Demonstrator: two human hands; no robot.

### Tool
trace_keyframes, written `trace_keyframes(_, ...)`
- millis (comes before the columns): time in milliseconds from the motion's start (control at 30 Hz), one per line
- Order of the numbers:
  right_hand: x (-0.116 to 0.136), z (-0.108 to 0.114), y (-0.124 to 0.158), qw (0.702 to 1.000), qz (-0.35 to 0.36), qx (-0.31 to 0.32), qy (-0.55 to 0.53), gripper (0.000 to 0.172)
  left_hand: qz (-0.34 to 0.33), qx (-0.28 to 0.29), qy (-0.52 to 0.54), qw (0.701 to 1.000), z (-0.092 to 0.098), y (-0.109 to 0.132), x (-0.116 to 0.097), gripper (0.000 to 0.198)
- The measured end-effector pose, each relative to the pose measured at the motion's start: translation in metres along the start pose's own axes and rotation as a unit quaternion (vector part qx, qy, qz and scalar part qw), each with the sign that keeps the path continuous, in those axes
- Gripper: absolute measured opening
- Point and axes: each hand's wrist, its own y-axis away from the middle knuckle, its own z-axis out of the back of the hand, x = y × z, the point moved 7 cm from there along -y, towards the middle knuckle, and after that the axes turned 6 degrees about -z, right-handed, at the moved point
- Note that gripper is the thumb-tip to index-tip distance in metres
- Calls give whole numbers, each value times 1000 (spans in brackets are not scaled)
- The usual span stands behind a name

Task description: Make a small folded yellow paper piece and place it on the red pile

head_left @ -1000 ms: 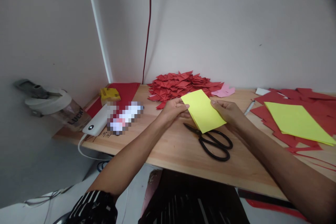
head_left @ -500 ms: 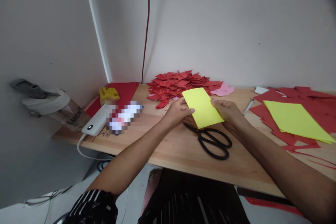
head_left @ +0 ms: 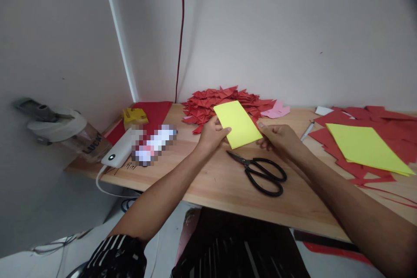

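Note:
A rectangle of yellow paper (head_left: pixel 237 124), apparently folded or stacked, is held up above the table at a tilt. My left hand (head_left: pixel 213 134) pinches its left edge, thumb on the front face and fingers behind. On the opposite side, my right hand (head_left: pixel 276 137) is closed at the paper's lower right corner, thumb and fingertips together there. Black-handled scissors (head_left: pixel 260 171) lie on the tabletop just below the paper, their blades pointing left and nearly closed. Behind the paper rises a heap of folded red paper pieces (head_left: pixel 211 100), partly hidden by it.
To the right, yellow sheets (head_left: pixel 368 147) lie on red paper (head_left: pixel 352 117), with a pen (head_left: pixel 308 131) beside them. Pink paper (head_left: pixel 276 110) is near the wall. Leftward are a phone (head_left: pixel 156 144), a white power bank (head_left: pixel 122 150) with a cable, and a clear bottle (head_left: pixel 86 139).
Both hands have moved the yellow paper left and slightly up, uncovering the scissors' blades. My right hand's grip has shifted from the right edge down to the lower right corner.

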Motion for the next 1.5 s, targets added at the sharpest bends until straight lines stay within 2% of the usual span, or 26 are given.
trace_keyframes(133,-4,-2,0,1000,-28,6,-5,49,-1,-19,-17,1000,6,-1,-3,53)
trace_keyframes(333,-2,-4,-1,999,-8,8,-36,44,17,-20,0,1000,5,1,0,53)
trace_keyframes(533,-1,-8,-1,997,-20,28,-63,39,17,-20,29,999,4,3,-3,57)
trace_keyframes(667,-1,-9,-1,997,-7,23,-72,37,33,-29,63,997,1,5,-6,50)
trace_keyframes(833,5,-6,3,998,20,-2,-64,36,94,7,99,991,-10,13,-4,41)
trace_keyframes(1000,17,-3,9,998,31,-27,-48,35,151,62,96,982,-17,20,-2,56)
trace_keyframes(1100,21,-1,10,997,48,-43,-52,36,147,56,105,982,-16,20,-5,65)
trace_keyframes(1300,22,0,11,995,73,-49,-38,36,112,27,84,990,-14,17,-9,71)
trace_keyframes(1500,27,6,14,992,79,-81,-57,37,124,83,105,983,-21,19,-8,69)
